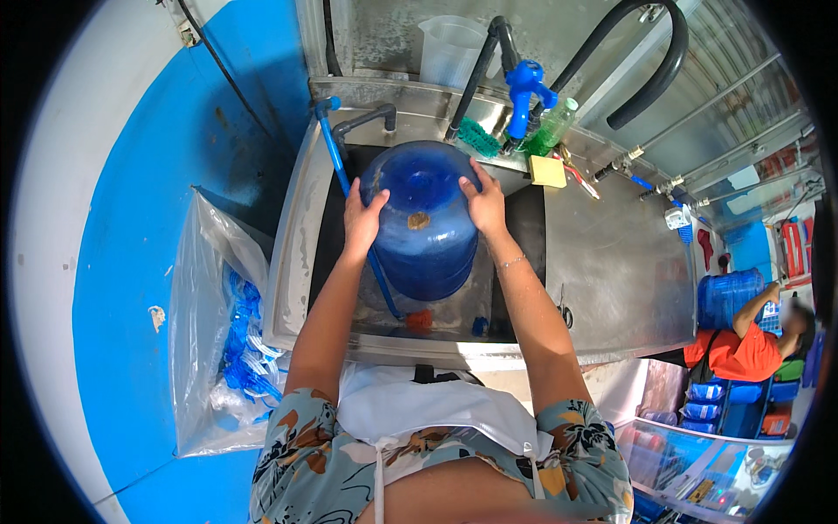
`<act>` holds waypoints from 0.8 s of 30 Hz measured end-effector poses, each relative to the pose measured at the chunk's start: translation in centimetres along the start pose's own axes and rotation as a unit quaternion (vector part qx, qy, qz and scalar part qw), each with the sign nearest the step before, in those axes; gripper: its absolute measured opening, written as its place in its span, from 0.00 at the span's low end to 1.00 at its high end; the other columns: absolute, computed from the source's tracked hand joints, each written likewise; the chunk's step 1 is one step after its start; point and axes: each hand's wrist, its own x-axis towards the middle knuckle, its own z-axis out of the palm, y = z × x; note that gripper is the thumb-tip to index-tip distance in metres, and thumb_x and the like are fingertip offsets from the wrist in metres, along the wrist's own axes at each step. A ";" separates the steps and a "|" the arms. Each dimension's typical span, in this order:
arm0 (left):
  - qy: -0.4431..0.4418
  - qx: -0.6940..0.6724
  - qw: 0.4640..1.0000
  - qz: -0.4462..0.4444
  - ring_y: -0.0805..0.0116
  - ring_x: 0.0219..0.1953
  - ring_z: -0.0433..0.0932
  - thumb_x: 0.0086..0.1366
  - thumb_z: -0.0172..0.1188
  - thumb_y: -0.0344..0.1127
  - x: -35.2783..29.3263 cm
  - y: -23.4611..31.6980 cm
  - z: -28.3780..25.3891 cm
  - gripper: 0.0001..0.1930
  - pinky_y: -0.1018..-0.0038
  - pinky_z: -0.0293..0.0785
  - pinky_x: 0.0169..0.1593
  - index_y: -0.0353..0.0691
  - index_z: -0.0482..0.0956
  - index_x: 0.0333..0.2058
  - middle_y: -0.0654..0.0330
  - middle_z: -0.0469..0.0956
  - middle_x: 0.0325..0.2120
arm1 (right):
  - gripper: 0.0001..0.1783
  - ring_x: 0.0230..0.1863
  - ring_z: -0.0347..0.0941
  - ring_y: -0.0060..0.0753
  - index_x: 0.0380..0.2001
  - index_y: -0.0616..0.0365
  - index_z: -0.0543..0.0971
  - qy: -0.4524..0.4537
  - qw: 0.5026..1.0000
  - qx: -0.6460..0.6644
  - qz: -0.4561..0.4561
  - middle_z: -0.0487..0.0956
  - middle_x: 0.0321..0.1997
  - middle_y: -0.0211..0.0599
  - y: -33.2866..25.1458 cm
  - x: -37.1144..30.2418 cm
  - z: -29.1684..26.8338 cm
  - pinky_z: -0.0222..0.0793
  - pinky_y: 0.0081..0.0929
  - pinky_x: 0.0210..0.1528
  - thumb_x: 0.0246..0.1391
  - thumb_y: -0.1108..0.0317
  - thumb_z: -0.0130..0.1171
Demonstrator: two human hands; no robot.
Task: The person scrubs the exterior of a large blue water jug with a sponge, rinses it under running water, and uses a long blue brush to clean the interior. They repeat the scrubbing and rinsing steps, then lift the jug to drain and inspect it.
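Note:
A large blue water jug [428, 253] stands bottom-up in the steel sink [367, 336], a brownish patch on its shoulder. My left hand [361, 218] presses against its left side near the top. On the opposite side, my right hand [485, 203] grips the upper edge, so the jug is held between both palms. Left of the jug runs a thin blue pipe [335, 153], its lower part passing behind my left hand. Near the sink's front lie an orange-red piece [419, 320] and a small blue cap-like piece [480, 327].
Behind the sink are a blue-handled tap [527, 87], green brush [478, 138], yellow sponge [548, 171], green bottle [553, 127] and clear pitcher [452, 51]. Scissors [566, 306] lie on the right counter. A plastic bag [196, 323] hangs left. A person in orange [742, 354] is far right.

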 end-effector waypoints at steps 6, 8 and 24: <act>-0.028 0.115 0.993 -0.001 0.42 0.62 0.65 0.53 0.66 0.56 2.9 3.2 4.4 0.48 0.59 0.62 0.64 0.30 0.59 0.64 0.35 0.65 0.59 | 0.28 0.58 0.73 0.52 0.60 0.46 0.74 0.041 0.996 0.063 0.043 0.76 0.54 0.59 3.7 3.2 -1.5 0.65 0.35 0.60 0.56 0.54 0.61; -0.037 0.136 0.990 -0.002 0.42 0.62 0.66 0.53 0.67 0.57 2.9 4.5 6.2 0.48 0.59 0.62 0.64 0.30 0.59 0.64 0.36 0.65 0.59 | 0.28 0.58 0.74 0.46 0.59 0.51 0.74 0.045 0.989 0.115 0.082 0.78 0.54 0.55 5.4 3.7 -2.6 0.64 0.31 0.61 0.55 0.55 0.61; -0.124 0.239 0.960 0.080 0.39 0.62 0.63 0.54 0.66 0.57 -2.4 8.6 15.4 0.48 0.55 0.62 0.64 0.32 0.56 0.65 0.33 0.61 0.60 | 0.21 0.53 0.73 0.54 0.54 0.43 0.79 0.176 0.975 -0.083 0.111 0.76 0.46 0.58 12.9 -1.8 -10.8 0.67 0.42 0.58 0.60 0.52 0.56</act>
